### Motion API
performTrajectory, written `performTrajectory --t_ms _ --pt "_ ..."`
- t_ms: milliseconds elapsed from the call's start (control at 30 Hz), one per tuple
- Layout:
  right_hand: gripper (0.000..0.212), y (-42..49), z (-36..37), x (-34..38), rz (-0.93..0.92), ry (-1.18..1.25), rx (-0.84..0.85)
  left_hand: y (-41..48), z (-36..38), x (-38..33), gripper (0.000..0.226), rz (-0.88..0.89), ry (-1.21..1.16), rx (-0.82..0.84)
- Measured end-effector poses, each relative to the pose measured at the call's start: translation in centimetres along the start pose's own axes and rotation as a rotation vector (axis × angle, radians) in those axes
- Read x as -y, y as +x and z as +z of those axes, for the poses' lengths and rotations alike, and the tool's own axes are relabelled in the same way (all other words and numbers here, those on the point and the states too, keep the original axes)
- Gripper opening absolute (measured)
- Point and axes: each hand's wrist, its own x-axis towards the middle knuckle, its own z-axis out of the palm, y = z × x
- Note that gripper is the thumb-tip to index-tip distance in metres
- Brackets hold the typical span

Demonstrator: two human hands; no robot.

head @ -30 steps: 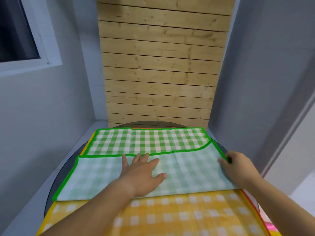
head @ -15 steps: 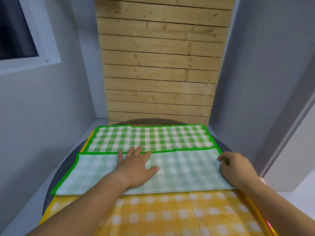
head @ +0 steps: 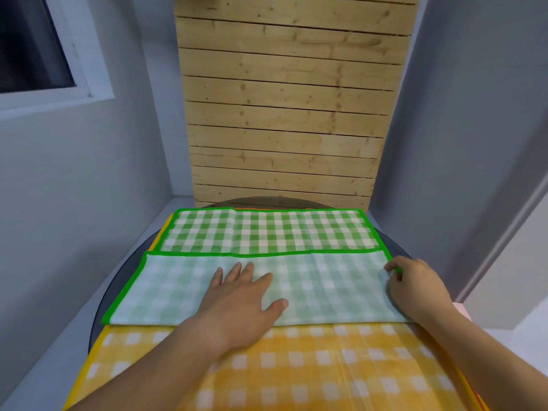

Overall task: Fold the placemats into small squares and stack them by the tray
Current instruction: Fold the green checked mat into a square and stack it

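A green checked placemat (head: pixel 267 232) with a bright green border lies across the table, its near part folded over so the pale underside (head: pixel 326 286) faces up. My left hand (head: pixel 243 295) rests flat on the middle of that folded flap, fingers spread. My right hand (head: pixel 415 286) pinches the right end of the flap at the green edge with curled fingers. Under it lies a yellow checked placemat (head: pixel 296 366), spread towards me. The tray is not in view.
The mats lie on a round dark table (head: pixel 118 277) set in a corner. A wooden slat panel (head: pixel 284 129) stands behind it, grey walls on both sides, a window at the upper left. An orange-red edge (head: pixel 249 207) of another mat shows at the far side.
The folded flap's far edge has been pulled straight along the fold. My left hand slid a little to the left on the flap. My right hand stays at the right end.
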Motion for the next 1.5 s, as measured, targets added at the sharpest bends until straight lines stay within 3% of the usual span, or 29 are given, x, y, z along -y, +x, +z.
performTrajectory --t_ms 333,433,500,567,633,700,767,933,1100,1267,1500 --pt "0.028 0.0 -0.4 0.1 -0.001 -0.071 0.04 0.0 1.4 0.9 0.07 0.025 -0.026 -0.077" --pt "0.027 -0.7 -1.0 1.2 -0.019 -0.302 -0.037 -0.2 1.8 0.9 0.069 0.032 -0.027 -0.096" --pt "0.028 -2.0 -1.7 3.1 -0.136 -0.357 -0.133 -0.3 2.0 0.9 0.069 0.033 -0.029 -0.105" --pt "0.037 -4.0 -1.8 5.9 -0.359 -0.208 -0.154 -0.3 2.0 0.9 0.069 0.033 -0.031 -0.102" --pt "0.05 -6.4 -1.4 8.9 -0.513 -0.102 0.016 -0.1 1.8 0.9 0.07 0.036 -0.019 -0.09" --pt "0.055 -8.3 -0.3 10.9 -0.449 -0.038 0.288 0.0 1.5 1.0 0.071 0.039 0.007 -0.073" --pt "0.058 -9.0 1.3 11.2 -0.408 -0.066 0.367 0.1 1.1 1.2 0.072 0.047 0.032 -0.055" --pt "0.065 -9.3 3.2 11.3 -0.332 -0.164 0.413 0.5 0.4 1.8 0.078 0.073 0.069 -0.045" --pt "0.099 -9.5 3.0 11.6 -0.32 -0.172 0.427 1.4 -0.3 2.2 0.086 0.047 0.032 -0.006" --pt "0.083 -9.6 3.0 11.5 -0.311 -0.203 0.399 3.1 -1.0 4.4 0.091 -0.025 0.036 -0.019" --pt "0.092 -9.3 2.7 11.5 -0.3 -0.231 0.397 4.0 -0.6 5.2 0.089 0.005 0.06 -0.044"
